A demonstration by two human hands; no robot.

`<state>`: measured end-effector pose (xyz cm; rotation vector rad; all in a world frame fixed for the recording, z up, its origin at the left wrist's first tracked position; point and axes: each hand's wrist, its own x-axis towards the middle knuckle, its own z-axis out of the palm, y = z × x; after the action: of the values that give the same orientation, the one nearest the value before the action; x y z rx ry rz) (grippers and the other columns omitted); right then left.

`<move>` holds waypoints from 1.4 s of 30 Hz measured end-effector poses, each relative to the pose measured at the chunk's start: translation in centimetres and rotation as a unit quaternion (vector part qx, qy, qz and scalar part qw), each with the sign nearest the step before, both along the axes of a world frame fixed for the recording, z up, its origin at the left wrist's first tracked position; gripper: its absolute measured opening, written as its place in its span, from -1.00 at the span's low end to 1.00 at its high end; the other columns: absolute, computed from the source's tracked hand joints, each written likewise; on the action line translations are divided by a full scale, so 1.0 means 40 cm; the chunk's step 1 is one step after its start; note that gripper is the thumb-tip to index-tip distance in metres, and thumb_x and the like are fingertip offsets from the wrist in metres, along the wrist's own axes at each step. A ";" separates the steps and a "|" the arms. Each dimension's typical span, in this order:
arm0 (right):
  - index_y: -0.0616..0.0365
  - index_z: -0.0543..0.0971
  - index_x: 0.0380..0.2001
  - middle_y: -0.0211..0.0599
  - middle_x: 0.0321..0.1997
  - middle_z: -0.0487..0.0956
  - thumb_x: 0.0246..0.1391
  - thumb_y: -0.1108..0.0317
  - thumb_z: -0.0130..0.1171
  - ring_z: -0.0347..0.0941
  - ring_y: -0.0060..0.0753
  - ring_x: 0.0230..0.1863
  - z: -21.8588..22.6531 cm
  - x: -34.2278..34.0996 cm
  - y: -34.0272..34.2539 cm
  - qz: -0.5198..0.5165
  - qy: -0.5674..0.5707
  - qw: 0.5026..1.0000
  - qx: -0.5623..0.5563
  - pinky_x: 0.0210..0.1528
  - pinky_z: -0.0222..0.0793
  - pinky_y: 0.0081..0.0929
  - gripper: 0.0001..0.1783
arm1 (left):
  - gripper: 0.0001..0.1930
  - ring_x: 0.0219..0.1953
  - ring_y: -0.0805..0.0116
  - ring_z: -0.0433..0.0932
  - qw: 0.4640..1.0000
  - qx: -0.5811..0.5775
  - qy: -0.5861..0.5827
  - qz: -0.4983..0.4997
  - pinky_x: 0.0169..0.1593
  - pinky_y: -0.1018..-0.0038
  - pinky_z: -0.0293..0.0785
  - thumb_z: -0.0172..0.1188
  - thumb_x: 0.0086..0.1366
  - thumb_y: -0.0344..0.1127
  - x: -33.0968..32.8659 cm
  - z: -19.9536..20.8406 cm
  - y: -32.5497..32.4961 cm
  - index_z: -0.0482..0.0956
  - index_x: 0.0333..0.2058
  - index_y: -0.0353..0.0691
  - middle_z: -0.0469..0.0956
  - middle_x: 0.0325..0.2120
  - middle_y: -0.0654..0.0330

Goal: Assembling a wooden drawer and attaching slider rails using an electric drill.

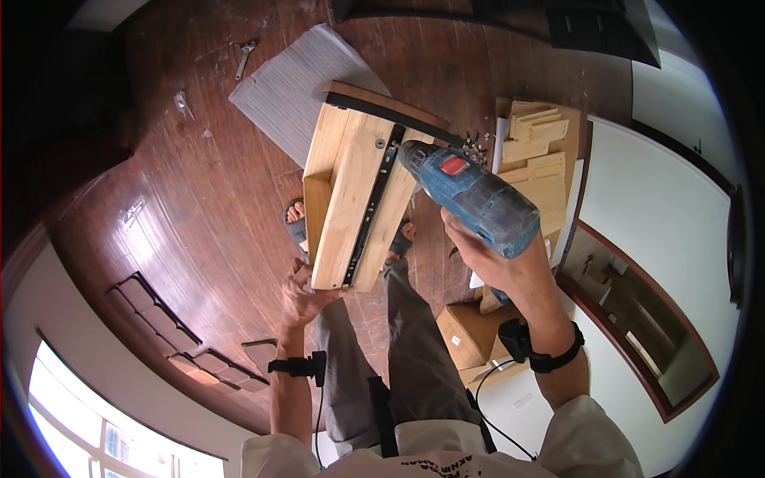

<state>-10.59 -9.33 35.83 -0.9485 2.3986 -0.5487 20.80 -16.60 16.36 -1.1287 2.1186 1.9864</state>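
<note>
A pale wooden drawer with a dark front stands tilted before my legs, one long side facing up. Along that side runs a black metal drawer slide. My left hand grips the drawer's near lower corner, thumb along the end edge. Wrapped round the handle of a blue and black cordless drill is my right hand; the drill's body covers part of the grip. The chuck points at the slide's far end, and its tip is too hidden to tell whether it touches. A round screw-like fitting sits in the wood nearby.
Wooden pieces lie on cardboard at the right, beside scattered small hardware. A foam sheet and an adjustable wrench are on the wooden floor. A cardboard box and framed mirror stand at right.
</note>
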 end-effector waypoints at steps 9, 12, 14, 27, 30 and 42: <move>0.22 0.60 -0.43 -0.20 -0.53 0.63 -0.12 0.28 0.43 0.61 -0.23 -0.52 0.018 0.012 -0.001 -0.008 -0.017 1.000 -0.001 -0.42 0.52 -0.36 -0.73 | -0.45 -0.31 0.27 0.50 1.000 0.004 -0.013 -0.001 -0.20 0.31 0.47 0.66 -0.30 -0.11 -0.016 0.014 0.000 0.67 -0.28 -0.17 0.55 -0.38 0.19; 0.19 0.62 -0.41 -0.23 -0.53 0.64 -0.10 0.25 0.43 0.61 -0.26 -0.52 0.022 0.012 0.004 -0.001 -0.014 1.000 0.014 -0.42 0.52 -0.37 -0.73 | -0.43 -0.32 0.28 0.50 1.000 0.021 -0.022 0.008 -0.20 0.33 0.47 0.66 -0.29 -0.13 -0.011 0.018 -0.004 0.66 -0.24 -0.18 0.54 -0.38 0.19; 0.17 0.63 -0.40 -0.25 -0.52 0.64 -0.10 0.23 0.43 0.60 -0.27 -0.52 0.022 0.012 0.012 0.011 -0.007 0.999 0.031 -0.42 0.52 -0.37 -0.73 | -0.40 -0.33 0.30 0.50 1.000 0.015 -0.003 0.006 -0.20 0.34 0.47 0.66 -0.28 -0.14 -0.014 0.017 -0.006 0.65 -0.20 -0.19 0.54 -0.38 0.19; 0.15 0.65 -0.30 -0.28 -0.37 0.65 0.03 0.33 0.37 0.61 -0.36 -0.37 0.027 0.013 0.024 0.049 -0.008 0.999 0.020 -0.30 0.53 -0.40 -0.81 | -0.70 -0.71 0.68 -0.03 0.831 0.461 0.087 0.299 -0.61 0.62 -0.10 0.07 0.42 -0.21 -0.326 0.233 -0.129 0.56 -0.17 -0.38 0.03 -0.74 0.51; 0.15 0.64 -0.28 -0.27 -0.36 0.66 0.02 0.31 0.38 0.61 -0.34 -0.35 0.023 0.021 0.032 0.038 -0.013 0.999 0.003 -0.28 0.53 -0.39 -0.79 | -0.64 -0.73 0.67 -0.08 0.804 0.516 0.042 0.294 -0.62 0.61 -0.12 -0.02 0.45 -0.15 -0.471 0.227 -0.108 0.55 -0.16 -0.40 0.00 -0.75 0.49; 0.05 0.63 -0.23 -0.40 -0.23 0.64 -0.05 0.25 0.42 0.52 -0.39 -0.25 -0.015 0.070 0.177 0.036 0.040 0.997 0.048 -0.20 0.38 -0.40 -0.71 | -0.68 -0.75 0.64 -0.12 0.710 0.595 0.070 0.370 -0.62 0.58 -0.13 -0.04 0.46 -0.07 -0.591 0.253 -0.074 0.51 -0.28 -0.20 -0.07 -0.79 0.50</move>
<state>-7.80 -2.26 35.22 -1.0281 2.4262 -0.3727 -2.85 -19.58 26.47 -1.4914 -0.0969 2.8962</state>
